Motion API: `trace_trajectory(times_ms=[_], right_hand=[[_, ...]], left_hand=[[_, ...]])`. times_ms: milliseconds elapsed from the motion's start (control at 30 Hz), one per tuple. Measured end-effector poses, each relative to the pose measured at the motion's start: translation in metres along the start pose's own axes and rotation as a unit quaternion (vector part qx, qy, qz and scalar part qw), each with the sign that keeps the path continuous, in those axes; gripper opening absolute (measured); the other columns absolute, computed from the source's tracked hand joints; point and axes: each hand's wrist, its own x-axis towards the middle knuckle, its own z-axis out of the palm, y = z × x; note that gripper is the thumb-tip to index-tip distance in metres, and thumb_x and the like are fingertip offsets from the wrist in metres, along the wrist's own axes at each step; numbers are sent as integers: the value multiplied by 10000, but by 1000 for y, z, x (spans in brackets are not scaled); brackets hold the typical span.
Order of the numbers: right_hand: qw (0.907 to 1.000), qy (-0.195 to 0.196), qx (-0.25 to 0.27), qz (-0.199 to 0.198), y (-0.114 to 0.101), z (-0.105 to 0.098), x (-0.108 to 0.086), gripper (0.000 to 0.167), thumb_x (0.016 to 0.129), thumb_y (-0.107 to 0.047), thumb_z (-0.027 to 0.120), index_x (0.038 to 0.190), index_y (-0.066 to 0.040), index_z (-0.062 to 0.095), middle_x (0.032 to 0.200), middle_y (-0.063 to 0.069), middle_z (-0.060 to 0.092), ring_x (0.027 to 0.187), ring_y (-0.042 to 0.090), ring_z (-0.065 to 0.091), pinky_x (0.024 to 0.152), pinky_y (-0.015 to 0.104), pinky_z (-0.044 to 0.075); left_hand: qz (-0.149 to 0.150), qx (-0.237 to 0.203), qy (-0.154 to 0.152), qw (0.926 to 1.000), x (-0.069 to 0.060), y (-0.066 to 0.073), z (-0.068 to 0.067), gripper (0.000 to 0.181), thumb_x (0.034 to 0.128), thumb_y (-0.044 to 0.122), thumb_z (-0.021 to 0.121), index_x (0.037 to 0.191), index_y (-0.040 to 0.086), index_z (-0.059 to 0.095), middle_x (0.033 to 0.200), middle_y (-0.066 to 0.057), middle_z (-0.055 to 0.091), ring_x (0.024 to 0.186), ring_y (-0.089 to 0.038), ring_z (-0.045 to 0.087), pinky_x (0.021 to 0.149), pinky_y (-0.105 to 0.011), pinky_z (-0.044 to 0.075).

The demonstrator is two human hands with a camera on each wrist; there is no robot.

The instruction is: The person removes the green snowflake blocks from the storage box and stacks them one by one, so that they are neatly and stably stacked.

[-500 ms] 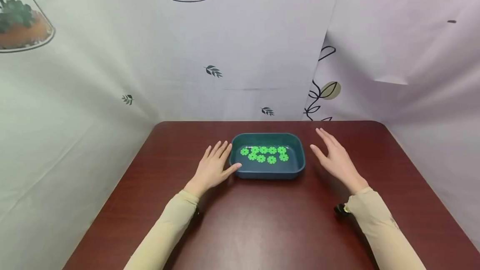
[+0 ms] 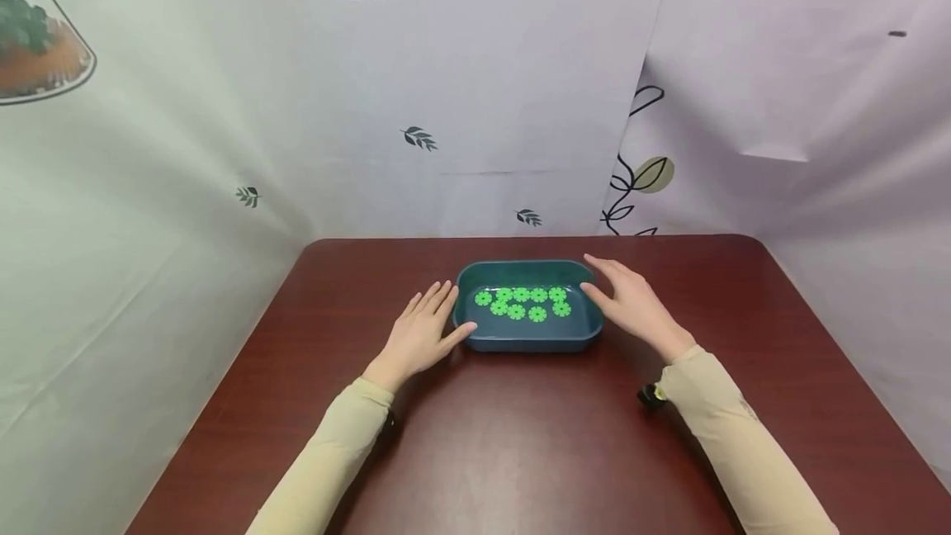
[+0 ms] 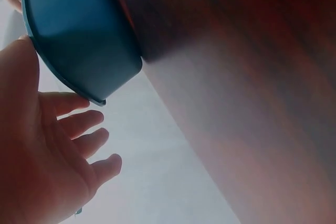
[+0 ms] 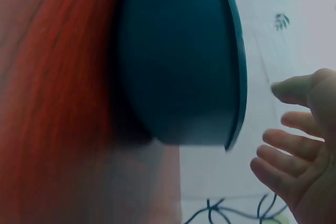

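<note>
Apparently pre-grip, all fingers (image 3: 81, 122) apart, the left hand (image 2: 418, 335) touches the left end of the tray (image 2: 535, 346) on the table (image 2: 535, 436); the right hand (image 2: 631, 302), just off its right end, probably needs contact next.

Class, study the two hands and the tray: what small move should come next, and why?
Perhaps bring the right hand against the teal tray: the right wrist view shows a gap between them, while the left hand appears to touch the tray's opposite end.
</note>
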Motion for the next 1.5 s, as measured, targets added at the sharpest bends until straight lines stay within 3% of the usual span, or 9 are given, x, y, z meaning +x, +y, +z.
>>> trace_trajectory(times_ms=[267, 467, 800, 1167, 1500], right_hand=[[9949, -953, -233, -230, -9, 6, 26, 607, 950, -190, 715, 1481, -10, 483, 1413, 215, 561, 1287, 376, 547, 1014, 562, 468], [9886, -1343, -602, -325, -16, 12, 41, 493, 937, -139, 719, 1368, 58, 581, 1336, 226, 614, 1213, 370, 601, 975, 528, 506], [9693, -2255, -980, 37, -21, 18, 64, 456, 926, -176, 724, 1290, 84, 634, 1272, 229, 651, 1143, 332, 646, 962, 509, 521], [9578, -2636, -1136, 175, -23, 27, 81, 421, 895, -158, 746, 1244, 64, 674, 1213, 205, 680, 1015, 259, 668, 925, 489, 546], [9518, -2770, -1275, 341, -25, 37, 83, 405, 854, -136, 784, 1212, 33, 702, 1198, 175, 688, 940, 221, 645, 905, 465, 554]], left_hand=[[47, -35, -93, 9999, 2, 4, 0, 849, 994, 681, 398, 1565, 53, 354, 1606, -150, 340, 1516, -279, 238, 1209, -488, 215], [132, -16, -58, 9999, 4, 4, -1, 847, 1004, 667, 390, 1559, 29, 352, 1608, -158, 334, 1514, -271, 244, 1216, -431, 210], [181, 28, -105, 9998, 3, 5, 0, 831, 1012, 641, 409, 1553, 13, 355, 1609, -163, 328, 1519, -258, 229, 1217, -421, 210], [224, 29, -8, 9997, 0, 3, -3, 827, 1016, 628, 419, 1544, -4, 363, 1601, -172, 340, 1511, -266, 254, 1211, -394, 228], [146, -7, -39, 9999, -3, 2, 0, 824, 1010, 612, 456, 1547, -5, 355, 1594, -168, 355, 1507, -270, 263, 1209, -390, 232]])
